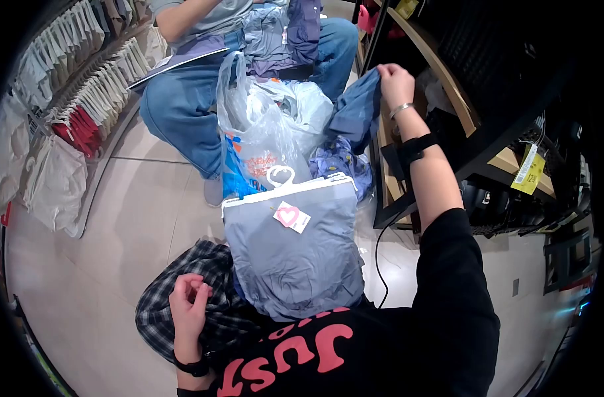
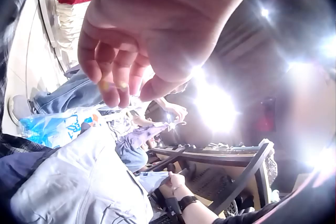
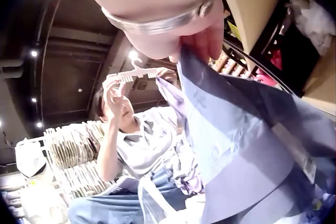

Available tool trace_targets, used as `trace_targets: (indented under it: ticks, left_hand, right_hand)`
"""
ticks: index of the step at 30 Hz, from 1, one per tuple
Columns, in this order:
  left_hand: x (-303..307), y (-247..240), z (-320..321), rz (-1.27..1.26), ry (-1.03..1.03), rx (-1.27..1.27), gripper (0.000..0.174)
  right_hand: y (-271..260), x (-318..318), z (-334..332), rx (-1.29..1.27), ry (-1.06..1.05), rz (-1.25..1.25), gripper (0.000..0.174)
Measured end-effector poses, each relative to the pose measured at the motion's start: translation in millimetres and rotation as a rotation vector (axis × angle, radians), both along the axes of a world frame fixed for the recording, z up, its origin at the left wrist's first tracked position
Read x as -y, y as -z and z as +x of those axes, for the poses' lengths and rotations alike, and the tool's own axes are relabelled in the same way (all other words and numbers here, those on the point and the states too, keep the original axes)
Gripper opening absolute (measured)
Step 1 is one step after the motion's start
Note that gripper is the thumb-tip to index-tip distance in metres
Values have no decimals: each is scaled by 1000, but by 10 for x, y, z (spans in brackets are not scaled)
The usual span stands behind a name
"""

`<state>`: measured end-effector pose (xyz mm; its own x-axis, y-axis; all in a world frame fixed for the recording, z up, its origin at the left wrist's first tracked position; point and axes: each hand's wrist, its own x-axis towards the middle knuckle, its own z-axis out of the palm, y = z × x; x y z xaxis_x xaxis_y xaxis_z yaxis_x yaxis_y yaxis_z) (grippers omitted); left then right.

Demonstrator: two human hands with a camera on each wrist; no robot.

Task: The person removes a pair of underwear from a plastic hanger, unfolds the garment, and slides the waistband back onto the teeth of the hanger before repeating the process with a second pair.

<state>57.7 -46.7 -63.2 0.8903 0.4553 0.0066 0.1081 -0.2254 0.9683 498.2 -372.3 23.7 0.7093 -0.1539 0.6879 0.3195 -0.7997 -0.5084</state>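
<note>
My right hand point(image 1: 396, 85), stretched out to the right, pinches a blue-grey cloth garment point(image 1: 356, 109) by its edge. The garment hangs down from the fingers, and a pale tag point(image 3: 295, 153) shows on it in the right wrist view. My left hand point(image 1: 188, 308) is over the checked black cloth point(image 1: 176, 298), fingers loosely curled with nothing in them. In front of my body lies a grey garment point(image 1: 295, 258) on a white hanger point(image 1: 281, 176), with a pink heart tag point(image 1: 290, 216) on it.
A clear plastic bag point(image 1: 249, 126) and a patterned purple garment point(image 1: 345, 165) lie ahead. Opposite sits a person in jeans point(image 1: 183, 126), holding a hanger point(image 3: 139, 71). Dark shelving point(image 1: 447, 86) stands at right, a rack of hung garments point(image 1: 70, 40) at left.
</note>
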Motion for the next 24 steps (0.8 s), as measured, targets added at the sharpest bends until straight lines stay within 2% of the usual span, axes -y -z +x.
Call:
trace_targets:
  ticks: [3,6,9,11,13,15,19,20,22,24]
  left_hand:
    - [25,-128,31,4,40,3,10]
    - [61,-346,154,96,176,-8,15]
    - [131,-699,350,290,362,112,24]
    - [188,-887,511,343,480,189,36]
    - [332,-1060,727,98,507,284,44]
    - [418,-1270,937,-427,464,292,45]
    - [69,-1650,1037,-481,277,473,29]
    - [-44,-1721,983,-421,254,615,27]
    - [-281,-1915,804,-198,141,657,22]
    - [-493,-2131,600,-32,100,670,19]
  right_hand:
    - [-396,-22,-46,125,-16,43,25]
    - [-731,-118,-226,104,-114,135,29]
    - [-997,-332,-511,4,-505,432,26]
    - [-1229,-611,-913,-79,-790,589,24]
    - [-1452,-952,-1321,-135,-1013,693,22]
    - [-1610,-1283,-1674,-168,-1177,751,21]
    - [-1686,-1702,-2094,-340,-1377,640,21]
    - [-1674,-1793,-2180,-388,-1391,620,21]
    - [-1630,-1942,-2349,-449,-1403,539,22]
    - [-1629,-1997,-2452,-642,-1403,214,19]
